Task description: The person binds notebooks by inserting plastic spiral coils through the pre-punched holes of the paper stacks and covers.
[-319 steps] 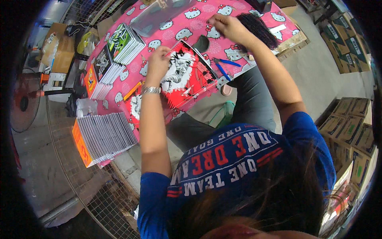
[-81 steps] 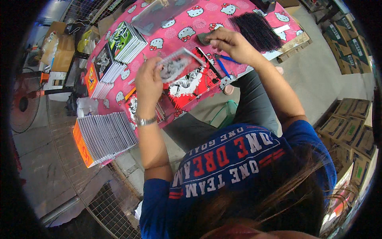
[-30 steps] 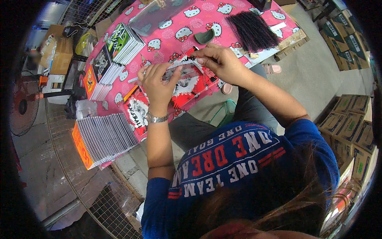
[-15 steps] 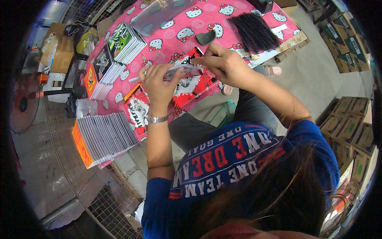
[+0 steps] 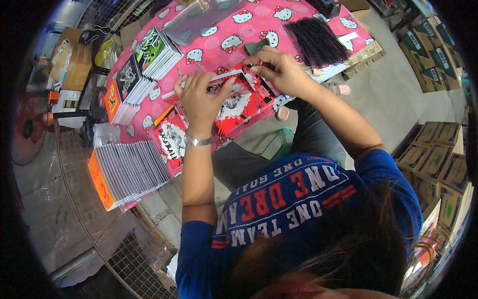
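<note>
A red, black and white notebook (image 5: 234,110) lies at the table's near edge, a clear plastic sheet seemingly along its far edge. My left hand (image 5: 200,99) curls over that edge at the left, its thumb toward the cover. At the far right corner, my right hand (image 5: 283,74) pinches the notebook's edge between thumb and fingers. Whether it grips the plastic too is hard to tell. A second red and white notebook (image 5: 172,137) sits left of my left wrist. Just beyond my right fingers rests a dark green curved piece (image 5: 256,47).
Notebook stacks stand at the left: green (image 5: 153,54), black and orange (image 5: 130,89), and a spiral-bound pile (image 5: 132,172). Black binding coils (image 5: 317,42) lie at the far right. Clear plastic sheets (image 5: 191,25) cover the back. Cartons (image 5: 438,154) are piled on the right.
The clear plastic held up between my hands has come down onto the notebook. My right hand has lowered slightly and its fingers now meet the notebook's far edge.
</note>
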Tool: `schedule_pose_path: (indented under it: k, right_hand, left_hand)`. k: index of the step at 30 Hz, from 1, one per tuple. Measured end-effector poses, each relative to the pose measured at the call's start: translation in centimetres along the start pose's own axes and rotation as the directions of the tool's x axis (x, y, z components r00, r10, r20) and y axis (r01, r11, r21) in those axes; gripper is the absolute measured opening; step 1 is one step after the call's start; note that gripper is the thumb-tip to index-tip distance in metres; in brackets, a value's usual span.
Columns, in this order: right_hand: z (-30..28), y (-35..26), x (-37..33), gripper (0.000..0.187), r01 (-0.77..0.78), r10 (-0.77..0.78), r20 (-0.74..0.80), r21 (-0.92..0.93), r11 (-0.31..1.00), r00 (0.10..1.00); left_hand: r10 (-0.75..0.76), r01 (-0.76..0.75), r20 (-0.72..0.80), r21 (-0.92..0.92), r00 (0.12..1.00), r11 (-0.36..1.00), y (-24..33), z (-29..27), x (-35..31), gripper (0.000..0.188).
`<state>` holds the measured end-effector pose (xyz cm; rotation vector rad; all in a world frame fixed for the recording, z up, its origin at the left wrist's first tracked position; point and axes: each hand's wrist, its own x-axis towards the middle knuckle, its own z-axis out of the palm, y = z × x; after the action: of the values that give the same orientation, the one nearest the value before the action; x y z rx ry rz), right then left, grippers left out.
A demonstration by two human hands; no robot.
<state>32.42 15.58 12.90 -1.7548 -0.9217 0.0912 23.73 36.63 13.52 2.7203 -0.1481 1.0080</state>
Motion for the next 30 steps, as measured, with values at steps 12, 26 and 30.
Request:
schedule_pose_path:
  k: [12,26,30]
  right_hand:
    - [0.0,-0.3,0.9,0.019,0.112,-0.117,-0.075,-0.071,0.991,0.990]
    - [0.1,-0.6,-1.2,0.025,0.162,-0.163,-0.023,-0.041,0.986,0.986]
    - [0.3,-0.8,-1.0,0.023,0.044,-0.043,-0.008,0.084,0.995,0.999]
  left_hand:
    - [0.038,-0.038,-0.024,0.012,0.999,0.999,-0.9,0.8,0.2,0.039]
    - [0.008,-0.008,0.043,-0.005,0.999,1.000,0.1,0.0,-0.4,0.037]
    - [0.014,-0.014,0.042,0.000,0.999,1.000,0.0,0.1,-0.4,0.036]
